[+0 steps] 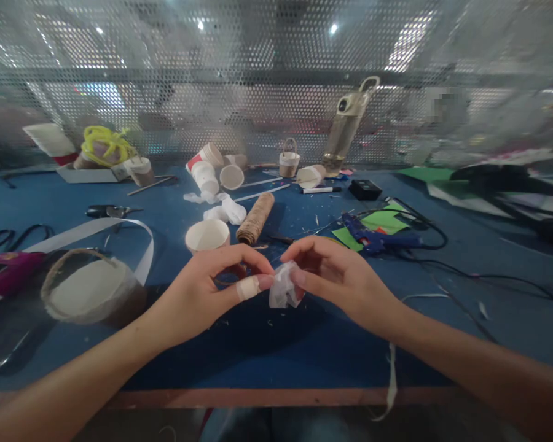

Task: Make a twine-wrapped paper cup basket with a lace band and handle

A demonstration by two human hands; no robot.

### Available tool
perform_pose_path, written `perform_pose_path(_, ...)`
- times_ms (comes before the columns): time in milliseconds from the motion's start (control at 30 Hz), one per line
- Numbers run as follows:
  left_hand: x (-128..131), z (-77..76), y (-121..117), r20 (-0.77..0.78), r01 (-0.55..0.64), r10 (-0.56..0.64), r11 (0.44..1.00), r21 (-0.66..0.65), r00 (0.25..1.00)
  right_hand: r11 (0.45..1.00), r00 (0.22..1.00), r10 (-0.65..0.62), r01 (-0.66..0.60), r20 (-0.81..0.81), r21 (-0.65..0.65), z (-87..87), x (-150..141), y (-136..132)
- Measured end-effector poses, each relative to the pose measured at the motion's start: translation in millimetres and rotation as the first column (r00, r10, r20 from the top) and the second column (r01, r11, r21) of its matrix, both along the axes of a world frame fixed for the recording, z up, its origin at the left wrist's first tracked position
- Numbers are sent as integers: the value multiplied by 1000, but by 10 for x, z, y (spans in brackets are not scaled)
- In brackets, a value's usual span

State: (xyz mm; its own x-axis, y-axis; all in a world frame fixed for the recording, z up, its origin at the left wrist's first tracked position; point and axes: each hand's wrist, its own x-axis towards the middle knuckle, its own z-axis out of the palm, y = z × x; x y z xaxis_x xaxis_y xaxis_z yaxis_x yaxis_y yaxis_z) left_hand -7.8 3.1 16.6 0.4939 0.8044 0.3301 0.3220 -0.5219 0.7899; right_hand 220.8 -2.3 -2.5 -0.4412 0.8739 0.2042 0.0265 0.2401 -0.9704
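Note:
A small crumpled piece of thin white sheer material [284, 287] is held between both hands above the blue table. My left hand [212, 279], with a bandage round its thumb, pinches the left edge of it between thumb and index finger. From the other side my right hand [341, 276] grips it with thumb and fingers; part of those fingers is hidden. Just behind my left hand stands a white paper cup [207, 236]. A roll of brown twine [255, 218] lies beyond the hands.
Left on the table [239, 362] are a cup with a twine handle [92, 291] and white ribbon [87, 232]. A blue glue gun [373, 236] with its cable lies right. Further back are stacked cups [205, 169], a small basket-like cup [289, 162] and a bottle [348, 126] by the mesh screen.

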Motion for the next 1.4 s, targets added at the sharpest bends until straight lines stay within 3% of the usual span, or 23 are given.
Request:
perform_pose_path(100, 4, -16, 22, 103, 17, -6, 994, -111, 995, 966, 979, -198, 187, 44, 177, -19, -3, -1)
perform_pose_path(167, 9, -22, 36, 152, 36, -10, 985, -168, 988, 926, 962, -268, 240, 59, 291, -14, 2, -12)
perform_pose_path(333, 23, -21, 33, 228, 101, -47, 968, -232, 973, 919, 966, -191, 115, 172, 377, 22, -5, -72)
perform_pose_path(500, -5, -22, -5, 306, 224, -141, 940, -256, 942, 954, 990, -29, -13, 135, 301, 21, -20, -73)
perform_pose_path(600, -35, -30, -4, 403, 263, -142, 928, -264, 904, 987, 997, 48, -57, 64, 153, 24, -3, -47)
perform_pose_path(767, -55, -50, 38, 458, 118, 6, 963, -241, 889, 976, 979, 136, -158, -150, -148, 48, 4, -14)
perform_pose_path(1000, -39, -59, 56, 481, 64, 35, 980, -188, 876, 974, 989, 74, -98, -127, -202, 63, -27, 30)
perform_pose_path(1167, -42, -29, 26, 589, 76, 57, 977, -199, 806, 997, 1000, 17, -18, -18, -77, 24, -19, 11)
perform_pose_path(1333, -74, -47, -8, 534, 211, -74, 957, -200, 842, 964, 998, -30, 16, 50, 265, 6, -18, -33)
perform_pose_path(1400, -87, -49, -24, 480, 256, -133, 946, -200, 867, 951, 998, 17, -36, 67, 306, 21, -20, -37)
